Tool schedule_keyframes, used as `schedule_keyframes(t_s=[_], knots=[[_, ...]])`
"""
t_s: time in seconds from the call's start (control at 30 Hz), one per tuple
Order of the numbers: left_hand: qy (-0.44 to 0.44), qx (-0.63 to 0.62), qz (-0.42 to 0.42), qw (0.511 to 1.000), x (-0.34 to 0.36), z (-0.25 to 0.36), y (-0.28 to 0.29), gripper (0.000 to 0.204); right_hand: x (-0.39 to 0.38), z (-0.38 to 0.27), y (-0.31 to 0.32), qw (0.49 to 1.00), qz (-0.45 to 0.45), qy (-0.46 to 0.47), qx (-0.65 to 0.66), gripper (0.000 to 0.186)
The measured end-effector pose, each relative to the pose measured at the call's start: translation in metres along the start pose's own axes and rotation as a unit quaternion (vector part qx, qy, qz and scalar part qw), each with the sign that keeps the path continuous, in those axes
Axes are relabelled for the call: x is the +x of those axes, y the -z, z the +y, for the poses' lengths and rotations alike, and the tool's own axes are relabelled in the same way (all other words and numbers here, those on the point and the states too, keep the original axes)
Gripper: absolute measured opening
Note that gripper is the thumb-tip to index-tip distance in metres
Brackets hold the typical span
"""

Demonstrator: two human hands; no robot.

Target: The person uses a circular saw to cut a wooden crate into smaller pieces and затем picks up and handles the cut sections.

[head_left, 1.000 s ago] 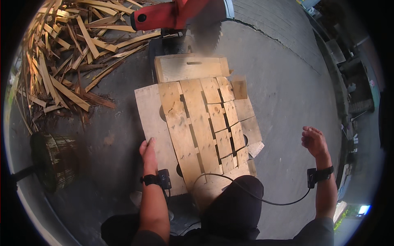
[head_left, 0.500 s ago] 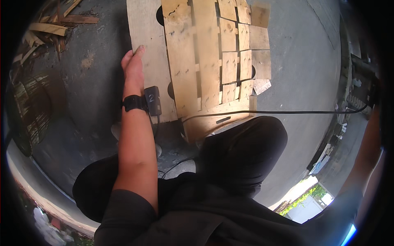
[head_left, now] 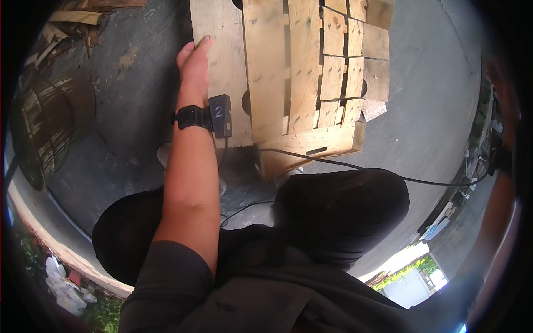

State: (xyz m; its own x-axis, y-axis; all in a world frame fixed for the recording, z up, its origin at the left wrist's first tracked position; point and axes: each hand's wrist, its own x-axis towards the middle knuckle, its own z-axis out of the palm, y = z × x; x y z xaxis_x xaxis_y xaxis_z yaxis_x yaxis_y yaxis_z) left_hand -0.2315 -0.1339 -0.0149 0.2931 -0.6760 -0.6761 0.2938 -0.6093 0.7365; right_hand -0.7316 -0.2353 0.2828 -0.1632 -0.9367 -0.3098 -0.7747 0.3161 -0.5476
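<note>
A slatted wooden crate (head_left: 304,72) lies on the floor before me, with a plain pale plywood panel (head_left: 225,72) along its left side. My left hand (head_left: 194,61) is closed on the outer edge of this panel, thumb over the face and fingers wrapped past the edge, partly hidden. A black strap with a small black box (head_left: 220,116) sits on my left wrist. Far out at the right rim is my right hand (head_left: 504,91), raised off the crate, dark and blurred; its fingers cannot be made out. A black cable (head_left: 355,165) runs from the crate's near end toward my right wrist.
Broken wood strips (head_left: 66,25) lie at the far left. Nearer stands a round, worn wooden piece (head_left: 55,127). My bent knees (head_left: 344,211) flank the crate's near end. Papers and clutter (head_left: 438,222) line the right side of the grey floor (head_left: 422,100).
The crate and my left hand sit slightly farther right and higher in the picture. My right hand has come into view at the right rim. The cable now slopes down toward the right.
</note>
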Motion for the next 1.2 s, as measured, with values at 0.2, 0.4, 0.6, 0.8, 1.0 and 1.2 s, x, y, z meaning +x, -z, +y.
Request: schedule_keyframes(t_s=[0.2,0.4,0.6,0.8,1.0,1.2], knots=[[-0.019,-0.024,0.094,0.995,-0.006,0.004,-0.014,0.030,-0.093,-0.023,-0.242,0.858,-0.511,0.031,-0.035,0.046],[-0.014,-0.048,0.061,0.997,-0.017,0.015,-0.020,0.020,-0.165,-0.068,-0.367,0.707,-0.706,-0.004,0.036,0.085],[-0.024,-0.069,0.017,0.997,-0.007,0.013,-0.007,0.020,-0.236,-0.053,-0.420,0.665,-0.725,0.178,0.012,0.080],[0.017,-0.021,0.014,1.000,-0.018,0.026,-0.012,0.055,-0.264,-0.063,-0.417,0.527,-0.803,0.245,-0.137,0.067],[-0.004,0.039,0.064,0.997,-0.004,0.024,-0.008,0.060,-0.300,0.001,-0.424,0.621,-0.742,0.220,-0.126,0.056],[0.002,-0.007,0.008,1.000,-0.010,0.042,-0.020,0.019,-0.284,0.013,-0.421,0.526,-0.835,0.091,-0.134,0.051]])
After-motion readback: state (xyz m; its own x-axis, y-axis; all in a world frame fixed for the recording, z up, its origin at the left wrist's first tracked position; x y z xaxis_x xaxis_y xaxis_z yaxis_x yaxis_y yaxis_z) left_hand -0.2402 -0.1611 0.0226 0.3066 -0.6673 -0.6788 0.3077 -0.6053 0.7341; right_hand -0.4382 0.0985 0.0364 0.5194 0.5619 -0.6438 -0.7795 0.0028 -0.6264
